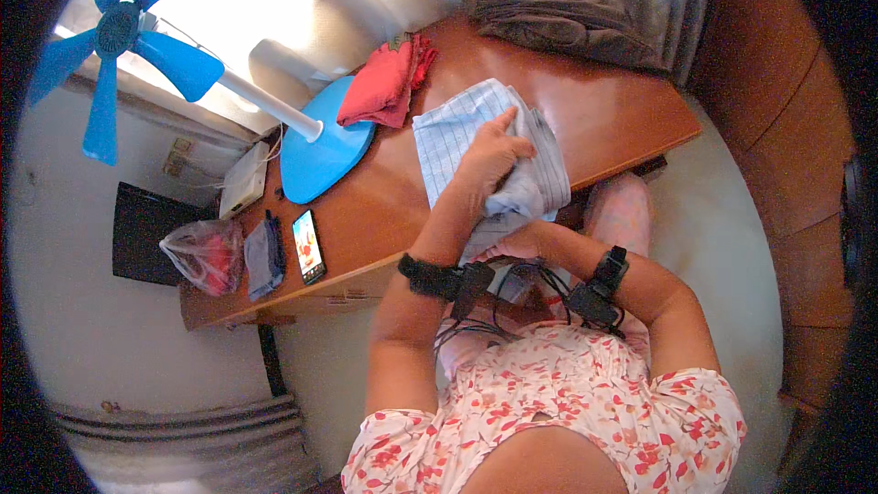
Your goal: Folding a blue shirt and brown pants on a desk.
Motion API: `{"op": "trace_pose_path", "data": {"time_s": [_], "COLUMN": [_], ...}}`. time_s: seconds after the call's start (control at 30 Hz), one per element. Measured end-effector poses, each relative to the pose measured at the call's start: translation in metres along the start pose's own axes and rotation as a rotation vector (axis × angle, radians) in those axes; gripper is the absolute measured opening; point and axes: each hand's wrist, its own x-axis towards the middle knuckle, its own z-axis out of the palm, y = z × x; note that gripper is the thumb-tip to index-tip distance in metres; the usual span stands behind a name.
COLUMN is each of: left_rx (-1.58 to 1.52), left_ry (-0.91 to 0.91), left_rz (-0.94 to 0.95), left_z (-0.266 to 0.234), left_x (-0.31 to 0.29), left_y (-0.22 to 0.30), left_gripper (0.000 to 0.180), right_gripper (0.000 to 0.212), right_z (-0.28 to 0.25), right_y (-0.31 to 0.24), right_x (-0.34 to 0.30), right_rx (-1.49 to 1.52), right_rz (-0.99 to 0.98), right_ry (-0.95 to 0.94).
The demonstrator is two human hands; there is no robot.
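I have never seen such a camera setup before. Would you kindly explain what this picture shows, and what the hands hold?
There is no robot here: these are a person's bare hands, seen by a wide fisheye camera worn on the head, looking down. Its lens bends straight edges.

The left hand rests on a folded light blue cloth with thin dark lines. The right hand is at its near edge, partly hidden, so its grip is unclear. Black strapped devices sit around both wrists.

The brown table also bears a blue fan, a folded red cloth, a phone with its screen lit, and a dark clothes pile.
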Motion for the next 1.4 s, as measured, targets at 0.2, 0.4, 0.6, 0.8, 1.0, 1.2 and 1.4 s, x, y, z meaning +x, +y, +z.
{"op": "trace_pose_path", "data": {"time_s": [0.2,0.4,0.6,0.8,1.0,1.2,1.4], "left_rx": [0.05,0.045,0.806,1.058,1.051,0.954,0.582], "left_ry": [-0.341,0.119,0.475,0.515,0.606,0.546,0.488], "left_rz": [0.011,0.071,0.279,0.331,0.352,0.188,0.294], "left_z": [0.009,-0.057,-0.098,-0.071,-0.093,-0.091,-0.112], "left_x": [-0.013,-0.028,-0.04,-0.045,-0.013,0.015,0.038], "left_y": [-0.013,-0.004,-0.068,-0.073,-0.068,-0.041,-0.058], "left_gripper": [0.058,0.038,0.044,0.059,0.069,0.074,0.064], "right_gripper": [0.04,0.045,0.046,0.049,0.059,0.03,0.025], "right_z": [0.017,0.021,-0.035,-0.035,0.006,0.023,0.024], "right_y": [0.028,-0.018,-0.069,-0.045,-0.058,-0.032,-0.028], "right_x": [-0.007,-0.001,-0.005,-0.003,0.006,0.011,0.02], "right_rx": [0.602,0.506,0.552,-0.539,-0.746,-0.982,-1.154], "right_rz": [0.312,0.249,0.231,0.147,0.029,-0.154,-0.131], "right_ry": [-0.053,-0.586,-0.178,0.372,0.285,0.276,0.196]}}
